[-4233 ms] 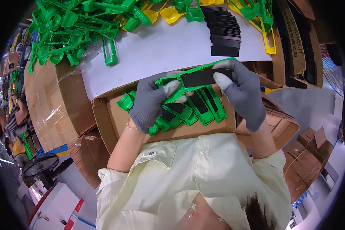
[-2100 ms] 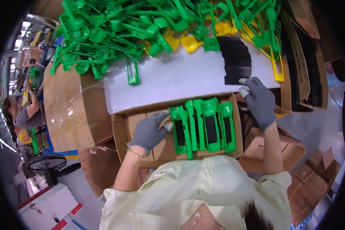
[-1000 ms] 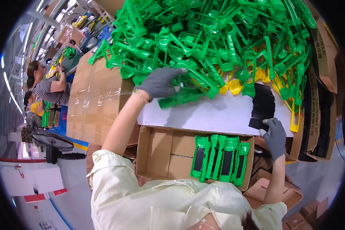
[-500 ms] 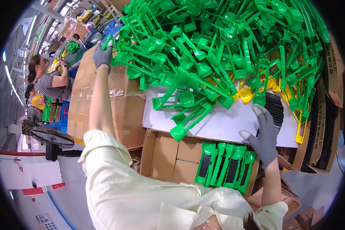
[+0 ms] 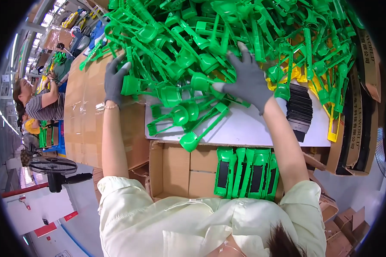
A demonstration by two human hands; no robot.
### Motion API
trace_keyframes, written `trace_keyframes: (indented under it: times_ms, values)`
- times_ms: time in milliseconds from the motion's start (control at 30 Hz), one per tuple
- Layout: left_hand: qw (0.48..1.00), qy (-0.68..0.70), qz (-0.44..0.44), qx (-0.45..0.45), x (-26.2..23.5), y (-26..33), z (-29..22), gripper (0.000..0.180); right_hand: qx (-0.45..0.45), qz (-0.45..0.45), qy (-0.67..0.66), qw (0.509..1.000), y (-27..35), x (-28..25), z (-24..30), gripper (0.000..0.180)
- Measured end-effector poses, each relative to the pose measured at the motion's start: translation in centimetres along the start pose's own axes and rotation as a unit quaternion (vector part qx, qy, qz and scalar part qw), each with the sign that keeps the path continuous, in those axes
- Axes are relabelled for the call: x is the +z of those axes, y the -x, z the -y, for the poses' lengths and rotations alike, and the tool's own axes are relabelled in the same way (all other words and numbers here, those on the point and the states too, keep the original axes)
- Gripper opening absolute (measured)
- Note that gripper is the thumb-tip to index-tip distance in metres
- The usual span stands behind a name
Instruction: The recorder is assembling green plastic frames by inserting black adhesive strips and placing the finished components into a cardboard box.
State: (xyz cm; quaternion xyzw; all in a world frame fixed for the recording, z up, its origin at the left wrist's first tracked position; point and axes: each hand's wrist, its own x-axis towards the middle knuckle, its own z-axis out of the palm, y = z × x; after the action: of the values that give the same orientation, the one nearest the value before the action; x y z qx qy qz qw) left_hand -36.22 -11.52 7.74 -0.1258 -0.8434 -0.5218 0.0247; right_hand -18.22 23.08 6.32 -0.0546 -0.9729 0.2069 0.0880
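The left hand is resting at the left edge of a heap of green plastic parts, thumb and fingers apart. The right hand is splaying its fingers over the heap, perhaps because loose parts need broad contact. Black strips are lying overlapped on the white worktop, probably for easy picking. Green pieces with black inserts are lying side by side in a cardboard box, seemingly to save room.

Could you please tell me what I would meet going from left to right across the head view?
Co-worker in a striped shirt, left gloved hand, right gloved hand, stack of black strips, long yellow frame.
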Motion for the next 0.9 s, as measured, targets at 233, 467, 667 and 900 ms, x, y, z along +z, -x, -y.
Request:
trace_keyframes:
  times_ms: [233, 467, 667, 900]
  values:
    - [0.991, 0.110, 0.071, -0.037, 1.9, 6.2, -4.2, 0.039, -0.108, 0.000, -0.085, 0.991, 4.7, 0.5, -1.4, 0.072]
    - [0.986, 0.005, 0.160, 0.046, 6.9, 12.0, -8.7, 0.041, -0.112, 0.066, -0.117, 0.985, 7.0, -1.4, -3.1, 0.070]
    - [0.966, -0.201, 0.051, 0.154, 9.8, 10.5, -10.7, 0.033, -0.127, 0.022, 0.053, 0.990, 6.0, -3.6, -2.3, 0.054]
    - [0.910, -0.134, 0.046, 0.389, 8.8, 14.0, -14.6, 0.041, -0.090, -0.058, -0.116, 0.987, 10.4, -5.4, -4.4, 0.023]
